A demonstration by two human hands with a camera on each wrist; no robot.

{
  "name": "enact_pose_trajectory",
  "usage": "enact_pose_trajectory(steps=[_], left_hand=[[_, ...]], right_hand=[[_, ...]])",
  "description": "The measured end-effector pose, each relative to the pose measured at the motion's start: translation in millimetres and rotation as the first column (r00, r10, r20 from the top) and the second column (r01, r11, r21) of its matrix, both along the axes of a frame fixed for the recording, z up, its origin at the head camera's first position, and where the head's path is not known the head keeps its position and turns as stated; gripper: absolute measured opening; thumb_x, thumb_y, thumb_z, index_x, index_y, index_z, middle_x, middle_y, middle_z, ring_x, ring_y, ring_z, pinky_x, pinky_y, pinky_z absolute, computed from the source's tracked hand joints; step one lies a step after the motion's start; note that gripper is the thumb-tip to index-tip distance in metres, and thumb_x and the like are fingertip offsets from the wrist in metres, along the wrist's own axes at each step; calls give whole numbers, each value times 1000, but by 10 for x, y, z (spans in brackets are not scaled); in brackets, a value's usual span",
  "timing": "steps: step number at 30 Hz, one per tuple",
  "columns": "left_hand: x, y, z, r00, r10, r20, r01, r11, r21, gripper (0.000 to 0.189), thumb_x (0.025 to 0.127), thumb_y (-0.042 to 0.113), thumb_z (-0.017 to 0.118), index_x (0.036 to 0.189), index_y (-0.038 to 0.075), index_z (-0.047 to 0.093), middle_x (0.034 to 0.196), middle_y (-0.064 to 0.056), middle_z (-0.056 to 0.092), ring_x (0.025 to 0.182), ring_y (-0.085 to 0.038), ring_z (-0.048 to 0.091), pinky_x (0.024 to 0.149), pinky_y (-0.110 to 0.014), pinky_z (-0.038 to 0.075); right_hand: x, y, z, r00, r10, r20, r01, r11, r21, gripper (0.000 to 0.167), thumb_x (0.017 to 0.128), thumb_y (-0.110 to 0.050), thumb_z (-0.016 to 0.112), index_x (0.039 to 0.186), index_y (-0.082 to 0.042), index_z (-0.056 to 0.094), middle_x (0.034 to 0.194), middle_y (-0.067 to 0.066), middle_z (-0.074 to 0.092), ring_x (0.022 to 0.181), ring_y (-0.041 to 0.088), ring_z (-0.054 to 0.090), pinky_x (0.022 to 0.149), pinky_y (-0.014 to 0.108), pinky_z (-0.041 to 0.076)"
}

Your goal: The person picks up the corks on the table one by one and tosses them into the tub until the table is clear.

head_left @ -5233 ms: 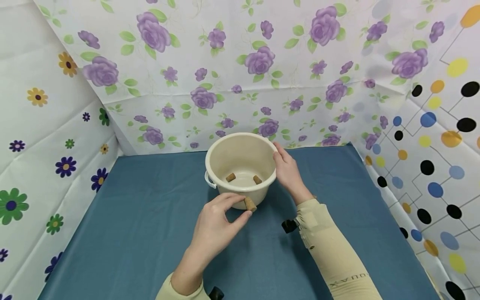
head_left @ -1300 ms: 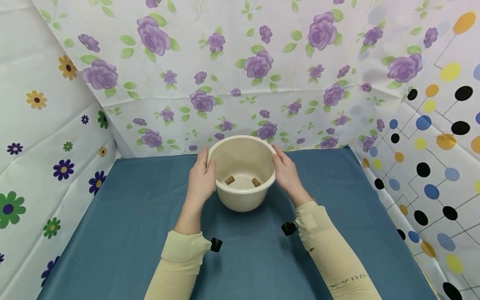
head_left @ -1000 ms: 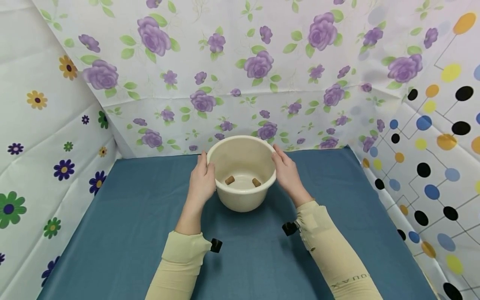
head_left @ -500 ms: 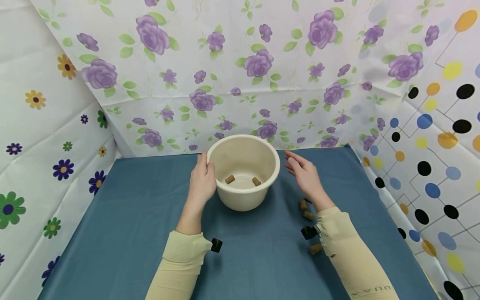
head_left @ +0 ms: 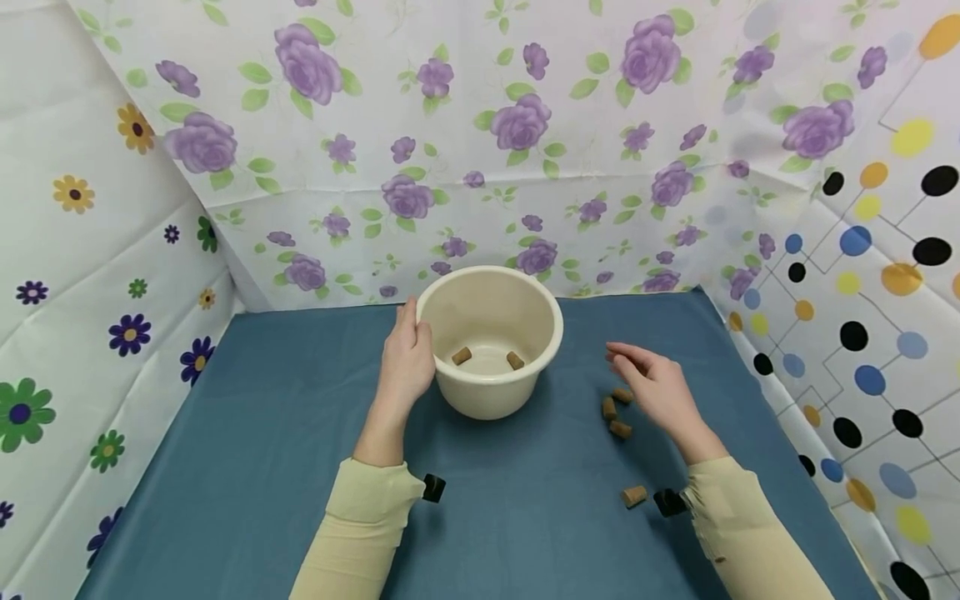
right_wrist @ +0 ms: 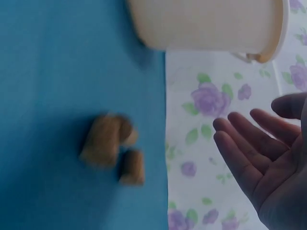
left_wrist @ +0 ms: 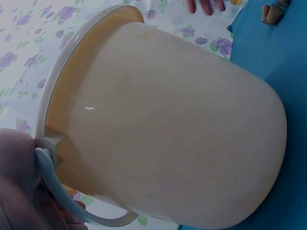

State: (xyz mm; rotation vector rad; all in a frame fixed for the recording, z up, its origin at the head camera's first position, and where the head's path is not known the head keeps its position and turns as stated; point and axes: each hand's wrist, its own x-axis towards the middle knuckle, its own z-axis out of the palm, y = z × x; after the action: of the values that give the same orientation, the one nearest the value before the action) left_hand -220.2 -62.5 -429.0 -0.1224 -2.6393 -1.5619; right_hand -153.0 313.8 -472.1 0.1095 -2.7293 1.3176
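A: What is the left hand (head_left: 405,362) doing?

B: It's gripping the cream bucket (head_left: 491,398) by the left side of its rim. The bucket is sitting on the blue-covered table (head_left: 300,450), near the flowered cloth (head_left: 465,142) at the back. In the left wrist view, a pale handle (left_wrist: 64,194) is curving out beside that hand.

A: And where are the corks lying?

B: Two corks (head_left: 461,356) are resting on the bucket's floor, apart from each other. A cluster of three corks (head_left: 609,408) is lying on the table, to the right of the bucket. A single cork (head_left: 633,497) is lying nearer the person, just beside the small black block (head_left: 669,502) at the right cuff.

A: How is the right hand (head_left: 652,387) looking?

B: It's hovering near the cluster. Its fingers (right_wrist: 237,160) are stretching out loosely, slightly parted and gripping nothing, with the thumb standing apart from them.
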Motion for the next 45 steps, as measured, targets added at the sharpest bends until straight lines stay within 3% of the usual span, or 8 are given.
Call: enact_pose_trajectory(steps=[4,8,12,17,23,35,45], left_hand=[[3,4,7,1000,-14,-6,14,1000,-13,60,116,25,30,171,5,18,177,-14,15,164,-26,6,132,-48,9],[2,-2,21,1000,-24,-10,24,999,-41,60,116,25,29,171,3,16,177,-15,13,164,-27,3,132,-49,9],[-6,3,49,999,-39,-9,39,997,-73,61,117,26,28,171,2,15,177,-16,12,164,-27,2,132,-50,9],[-18,8,76,999,-42,-1,41,994,-102,61,116,27,27,171,2,15,177,-16,13,164,-27,2,132,-49,9],[-25,-22,100,999,-34,0,34,994,-102,61,116,28,27,171,2,15,177,-15,14,164,-27,3,132,-50,10],[-37,-44,53,1000,-21,15,22,994,-108,61,117,29,27,171,3,15,177,-15,13,164,-27,4,132,-49,10],[-10,-30,66,999,-32,15,33,996,-86,61,117,29,28,171,3,15,177,-16,12,164,-27,4,132,-49,10]], right_hand=[[194,149,-113,1000,14,-15,-12,995,100,46,115,-39,51,149,-12,65,131,10,75,113,31,74,80,38,60],[353,254,-205,999,47,-14,-45,992,121,41,114,-37,54,144,-12,69,124,10,77,105,32,75,78,34,59],[503,317,-241,997,71,-24,-67,987,149,33,111,-34,63,134,-14,76,122,3,78,99,21,75,79,33,61],[682,389,-261,988,147,55,-154,973,174,27,105,-32,73,126,-16,79,117,-2,77,96,8,71,81,31,61],[861,492,-319,961,228,156,-256,947,193,29,100,-34,80,124,-19,78,119,-2,75,99,10,71,82,31,61],[1044,553,-457,946,231,228,-278,938,205,35,94,-39,84,125,-23,77,120,-5,71,96,9,67,75,31,58],[1057,512,-528,926,272,263,-332,918,217,35,92,-38,86,124,-27,77,117,-11,69,93,8,63,71,31,55]])
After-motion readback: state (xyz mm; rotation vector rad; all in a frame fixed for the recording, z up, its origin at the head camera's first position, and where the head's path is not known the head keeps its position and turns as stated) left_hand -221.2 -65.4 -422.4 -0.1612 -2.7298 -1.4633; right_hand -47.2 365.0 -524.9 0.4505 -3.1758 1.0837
